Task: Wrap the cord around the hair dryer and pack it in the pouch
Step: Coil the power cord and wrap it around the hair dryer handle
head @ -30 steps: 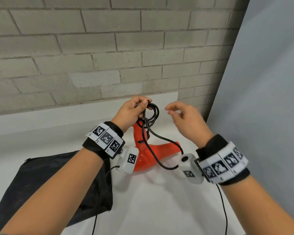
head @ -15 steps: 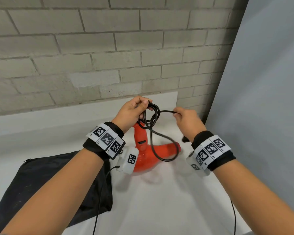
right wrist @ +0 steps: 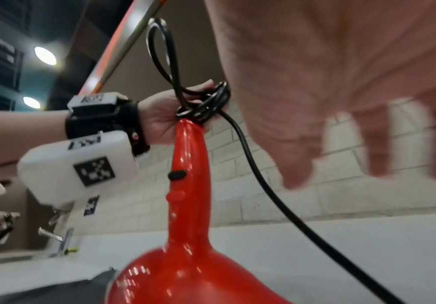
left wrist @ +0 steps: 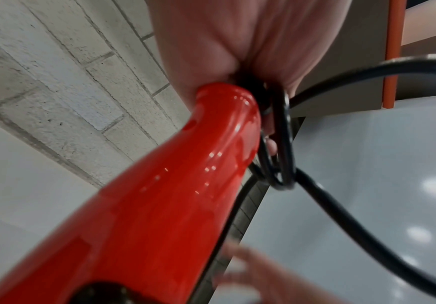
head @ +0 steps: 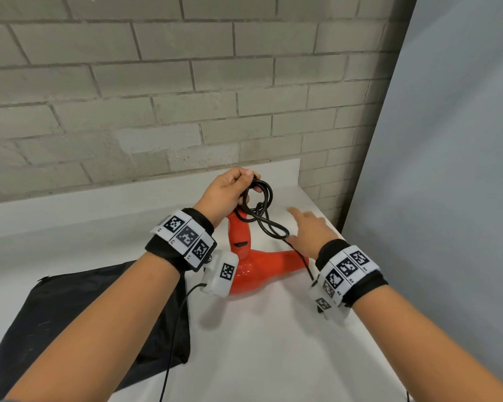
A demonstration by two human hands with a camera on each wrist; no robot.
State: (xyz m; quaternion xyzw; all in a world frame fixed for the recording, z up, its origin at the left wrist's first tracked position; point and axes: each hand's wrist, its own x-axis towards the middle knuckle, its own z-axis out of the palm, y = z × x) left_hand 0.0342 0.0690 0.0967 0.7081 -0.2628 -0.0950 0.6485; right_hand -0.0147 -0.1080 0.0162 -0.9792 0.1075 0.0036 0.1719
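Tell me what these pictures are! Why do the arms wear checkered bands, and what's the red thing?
A person is packing a red hair dryer. One camera sits on their head; one more sits on each wrist, looking along the hand, and the checkered bands are worn there too. The left hand holds the dryer's handle top and loops of black cord. The right hand is open beside the cord, blurred. A black pouch lies on the white table.
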